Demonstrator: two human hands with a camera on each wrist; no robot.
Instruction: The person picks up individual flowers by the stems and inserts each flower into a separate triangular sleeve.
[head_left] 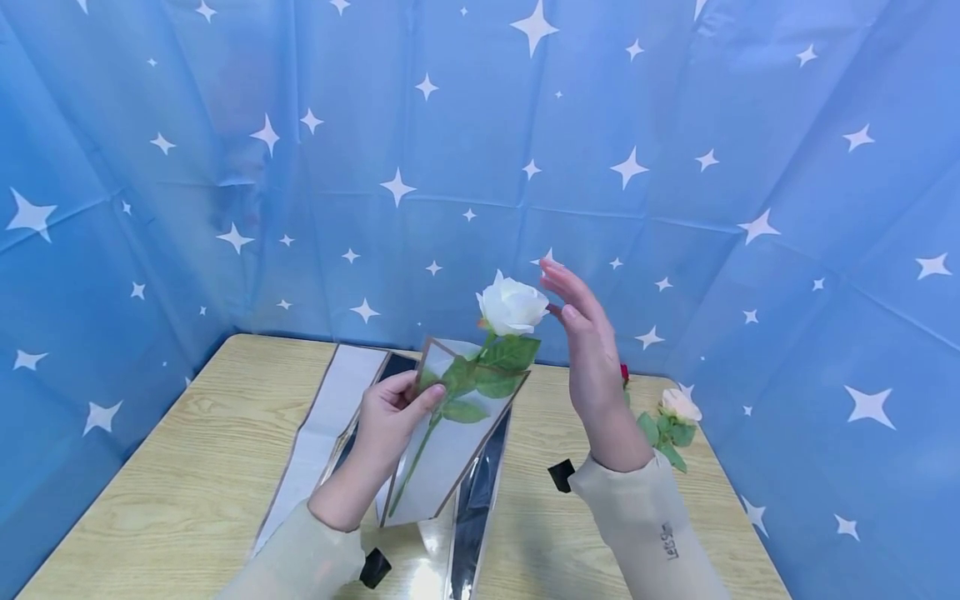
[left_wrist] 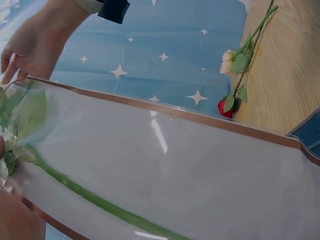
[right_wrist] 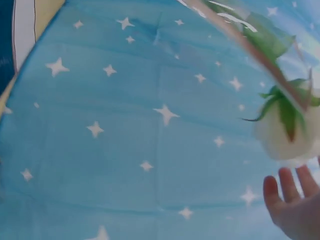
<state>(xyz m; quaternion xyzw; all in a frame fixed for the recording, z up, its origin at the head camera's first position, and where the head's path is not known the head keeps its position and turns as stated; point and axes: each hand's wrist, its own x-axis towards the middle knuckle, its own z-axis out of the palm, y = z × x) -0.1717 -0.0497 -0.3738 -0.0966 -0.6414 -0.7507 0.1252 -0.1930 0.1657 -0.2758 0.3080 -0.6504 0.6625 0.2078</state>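
My left hand (head_left: 390, 421) pinches a clear flower sleeve (head_left: 450, 454) with brown edging, thumb in front. Inside it stands a white rose (head_left: 513, 305), tilted, its bloom out above the sleeve's top and some green leaves near the opening. In the left wrist view the green stem (left_wrist: 100, 202) runs down within the sleeve. My right hand (head_left: 592, 358) is raised just right of the bloom, fingers extended and slightly bent, holding nothing. The right wrist view shows those fingertips right at the petals of the rose (right_wrist: 280, 137).
More wrapping sleeves, one whitish (head_left: 341, 392) and one dark (head_left: 480, 483), lie flat on the wooden table (head_left: 187, 433) under the held one. At the right edge lie a pale rose (head_left: 681, 405) and a red rose (left_wrist: 226, 107). A blue starred curtain (head_left: 465, 142) hangs behind.
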